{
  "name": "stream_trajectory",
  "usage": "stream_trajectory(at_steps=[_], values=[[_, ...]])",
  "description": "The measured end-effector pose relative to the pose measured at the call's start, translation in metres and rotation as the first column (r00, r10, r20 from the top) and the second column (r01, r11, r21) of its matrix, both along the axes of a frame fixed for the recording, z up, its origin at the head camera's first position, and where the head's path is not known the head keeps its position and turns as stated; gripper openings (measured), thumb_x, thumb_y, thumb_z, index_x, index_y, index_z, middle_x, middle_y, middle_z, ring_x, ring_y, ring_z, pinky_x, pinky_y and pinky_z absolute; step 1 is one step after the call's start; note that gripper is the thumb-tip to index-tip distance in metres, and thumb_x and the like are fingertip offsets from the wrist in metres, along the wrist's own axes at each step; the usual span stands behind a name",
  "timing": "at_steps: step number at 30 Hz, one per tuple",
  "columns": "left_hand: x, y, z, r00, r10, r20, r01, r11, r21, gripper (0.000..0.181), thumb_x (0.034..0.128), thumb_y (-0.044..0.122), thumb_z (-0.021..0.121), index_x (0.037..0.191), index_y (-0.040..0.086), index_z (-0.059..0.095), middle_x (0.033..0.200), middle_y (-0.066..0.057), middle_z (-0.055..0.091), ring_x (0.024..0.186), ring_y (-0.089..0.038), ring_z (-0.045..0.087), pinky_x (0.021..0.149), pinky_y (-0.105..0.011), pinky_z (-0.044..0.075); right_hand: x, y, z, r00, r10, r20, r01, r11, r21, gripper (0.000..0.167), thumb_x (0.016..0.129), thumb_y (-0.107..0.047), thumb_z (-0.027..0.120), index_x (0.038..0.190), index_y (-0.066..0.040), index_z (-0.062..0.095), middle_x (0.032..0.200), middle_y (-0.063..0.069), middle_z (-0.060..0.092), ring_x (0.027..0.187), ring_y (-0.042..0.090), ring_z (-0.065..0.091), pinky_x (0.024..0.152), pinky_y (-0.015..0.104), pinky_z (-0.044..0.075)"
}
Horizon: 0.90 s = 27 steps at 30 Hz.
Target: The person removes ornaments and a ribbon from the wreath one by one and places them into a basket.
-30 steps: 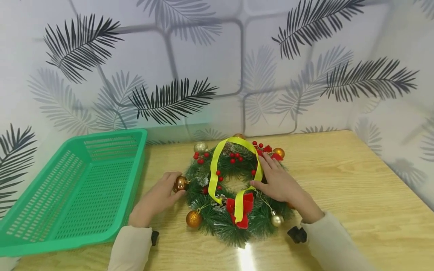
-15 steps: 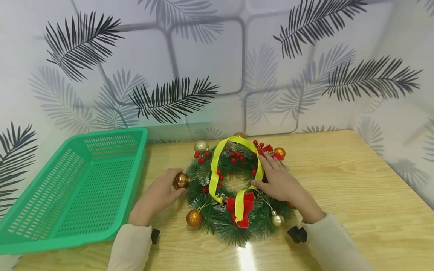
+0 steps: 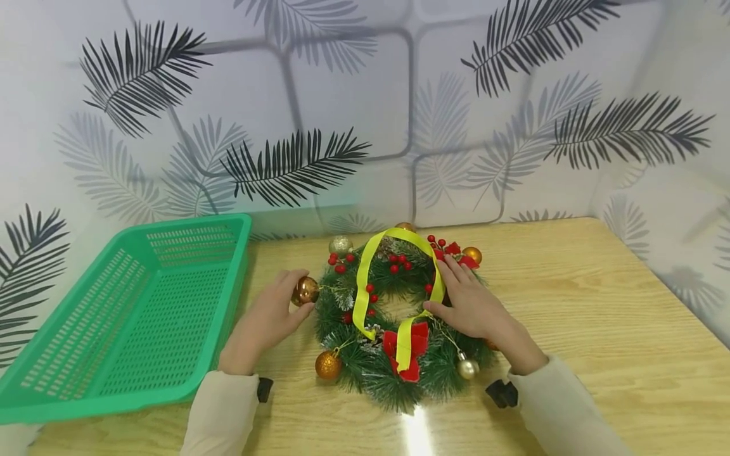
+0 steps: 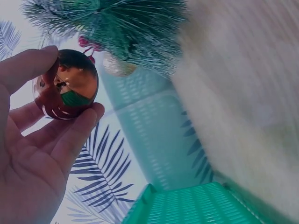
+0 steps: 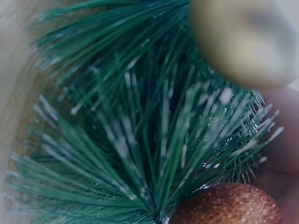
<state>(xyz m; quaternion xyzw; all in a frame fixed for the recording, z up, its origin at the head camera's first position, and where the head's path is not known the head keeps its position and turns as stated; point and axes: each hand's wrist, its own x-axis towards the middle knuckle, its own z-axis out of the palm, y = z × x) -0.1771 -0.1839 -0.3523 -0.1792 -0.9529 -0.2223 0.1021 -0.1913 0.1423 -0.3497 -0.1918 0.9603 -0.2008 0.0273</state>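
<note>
A green wreath (image 3: 393, 389) lies on the table, trimmed with red berries, a red bow (image 3: 415, 345) and a yellow ribbon (image 3: 365, 285). At its left side my left hand (image 3: 268, 320) pinches a shiny copper bauble (image 3: 308, 289) between thumb and fingers. In the left wrist view the bauble (image 4: 74, 86) sits at the fingertips, near the wreath's needles. My right hand (image 3: 470, 304) rests on the right side of the wreath, fingers extended, thumb by the ribbon. The right wrist view shows needles (image 5: 140, 130), a blurred gold bauble (image 5: 243, 42) and a glittery copper one (image 5: 229, 205).
A green plastic basket (image 3: 236, 266) stands at the table's left, beside my left forearm. A glittery orange bauble (image 3: 328, 365) and a small gold bauble (image 3: 467, 367) hang at the wreath's near edge. A patterned wall backs the wooden table (image 3: 599, 316).
My left hand has lifted the copper bauble slightly, away from me; its thin cord now runs to the wreath. The right hand and the wreath have stayed in place.
</note>
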Motion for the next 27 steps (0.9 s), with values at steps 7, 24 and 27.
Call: stream_trajectory(at_steps=[7, 24, 27], values=[[0.002, 0.003, 0.010, 0.999, 0.014, -0.045, -0.014, 1.000, -0.006, 0.055, 0.0849, 0.014, 0.071, 0.131, -0.004, 0.049, 0.118, -0.023, 0.057, 0.093, -0.030, 0.063, 0.076, -0.042, 0.055, -0.003, 0.002, -0.003, 1.000, 0.011, -0.004, -0.011, 1.000, -0.009, 0.080, 0.095, -0.040, 0.055, 0.150, 0.004, 0.019, 0.156, 0.027, 0.011, 0.140, 0.052, 0.013, 0.111, 0.063, 0.021], [0.003, 0.012, 0.029, 0.996, 0.004, -0.092, -0.003, 1.000, 0.007, 0.053, 0.0831, 0.010, 0.069, 0.130, -0.004, 0.049, 0.118, -0.021, 0.057, 0.091, -0.029, 0.063, 0.076, -0.041, 0.056, -0.001, 0.003, -0.004, 0.999, 0.023, -0.023, -0.024, 0.999, -0.026, 0.077, 0.096, -0.037, 0.055, 0.149, 0.005, 0.020, 0.155, 0.028, 0.012, 0.139, 0.052, 0.014, 0.111, 0.062, 0.022], [0.003, 0.014, 0.033, 0.997, 0.006, -0.079, -0.006, 1.000, 0.000, 0.054, 0.0838, 0.011, 0.070, 0.131, -0.004, 0.049, 0.120, -0.022, 0.057, 0.093, -0.031, 0.063, 0.077, -0.042, 0.056, 0.000, 0.005, -0.004, 1.000, 0.019, -0.017, -0.019, 1.000, -0.022, 0.077, 0.095, -0.036, 0.056, 0.149, 0.005, 0.020, 0.156, 0.028, 0.012, 0.140, 0.052, 0.014, 0.111, 0.062, 0.022]])
